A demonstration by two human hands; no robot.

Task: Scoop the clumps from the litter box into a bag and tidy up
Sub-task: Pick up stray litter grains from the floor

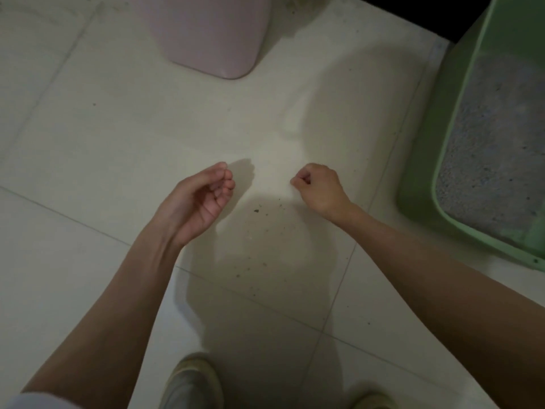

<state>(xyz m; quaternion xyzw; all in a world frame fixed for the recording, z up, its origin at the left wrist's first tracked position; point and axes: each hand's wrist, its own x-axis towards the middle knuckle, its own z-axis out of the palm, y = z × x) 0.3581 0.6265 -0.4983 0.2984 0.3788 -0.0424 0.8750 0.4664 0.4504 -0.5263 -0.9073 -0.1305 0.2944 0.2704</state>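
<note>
A green litter box [418, 184] stands at the right, filled with grey litter [495, 149]; I can make out no separate clumps in it. No bag or scoop is in view. My left hand [200, 202] hovers over the floor, palm turned up and cupped, fingers loosely curled, with nothing visible in it. My right hand [318, 187] is beside it, knuckles up, fingers curled tight with thumb against fingertips; nothing shows between them. Dark litter grains [256, 211] lie scattered on the floor tile below and between the hands.
A pink rounded bin [212, 39] stands on the pale tiled floor [88, 143] at the top centre. My two shoes [191, 382] are at the bottom edge. A dark gap lies beyond the litter box at the top right.
</note>
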